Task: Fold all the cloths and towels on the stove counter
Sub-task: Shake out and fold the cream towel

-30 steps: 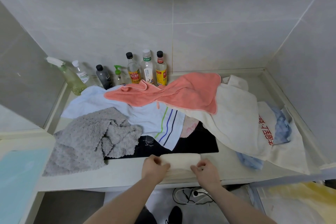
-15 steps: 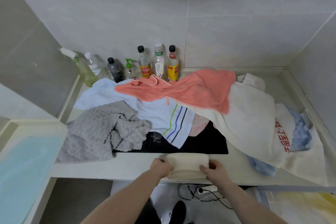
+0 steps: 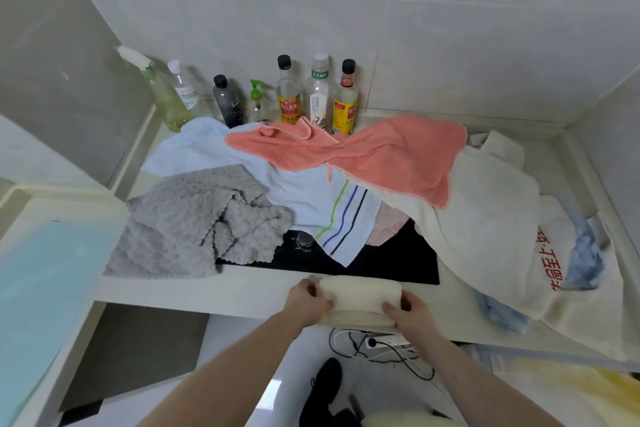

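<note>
We have drawn the folded cloth [image 3: 360, 300] nearer the counter [image 3: 221, 291] edge, left hand [image 3: 306, 300] and right hand [image 3: 408, 314] gripping its ends. If either grip loosens, it could unfold or slide off.

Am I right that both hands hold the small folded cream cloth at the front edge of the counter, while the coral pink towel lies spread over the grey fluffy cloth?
Not quite. In the head view the coral pink towel lies over the pale blue striped towel and the large cream towel, apart from the grey fluffy cloth. Both hands, left and right, do hold the small folded cream cloth.
</note>
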Tool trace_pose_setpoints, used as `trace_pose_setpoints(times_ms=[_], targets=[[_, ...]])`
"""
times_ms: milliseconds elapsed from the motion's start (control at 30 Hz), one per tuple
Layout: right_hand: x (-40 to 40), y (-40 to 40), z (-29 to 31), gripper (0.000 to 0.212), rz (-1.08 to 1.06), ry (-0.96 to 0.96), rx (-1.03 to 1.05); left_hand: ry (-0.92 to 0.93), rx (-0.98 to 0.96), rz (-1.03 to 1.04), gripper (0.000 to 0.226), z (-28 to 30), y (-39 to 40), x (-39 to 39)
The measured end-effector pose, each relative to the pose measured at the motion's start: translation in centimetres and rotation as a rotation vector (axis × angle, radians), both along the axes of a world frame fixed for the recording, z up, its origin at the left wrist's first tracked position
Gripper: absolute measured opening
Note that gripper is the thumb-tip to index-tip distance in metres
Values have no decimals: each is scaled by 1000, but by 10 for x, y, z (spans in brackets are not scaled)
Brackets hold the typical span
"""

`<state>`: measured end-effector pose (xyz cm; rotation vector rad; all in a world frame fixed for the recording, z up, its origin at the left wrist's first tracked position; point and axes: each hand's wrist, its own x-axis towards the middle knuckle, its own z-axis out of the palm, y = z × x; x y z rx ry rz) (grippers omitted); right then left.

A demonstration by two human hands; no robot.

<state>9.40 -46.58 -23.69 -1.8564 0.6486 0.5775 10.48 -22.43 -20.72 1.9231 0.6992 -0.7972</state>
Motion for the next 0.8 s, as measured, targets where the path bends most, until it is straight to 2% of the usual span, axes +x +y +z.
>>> trace_pose_setpoints(times_ms=[100,200,300,400,500,600,733,800], targets=[[3,4,5,36,20,11,-23,-70,-4,4,26,3,2,-11],[-4,7,13,35,-18,17,-6,-97,-112,21,24,10,5,-33],[-19,20,23,37,-100,26,99,-135,-219,85,25,32,17,-64],[-46,53,36,34,-95,134,279,-211,-271,223,24,52,48,-97],[-78,97,47,35,34,208,422,-282,-313,344,25,75,98,-136],[-111,153,62,43,262,243,500,-329,-312,428,35,94,161,-191],[-153,232,80,65,565,250,533,-370,-298,562,29,119,239,-275],[-175,272,95,78,710,249,519,-391,-292,624,35,135,272,-317]])
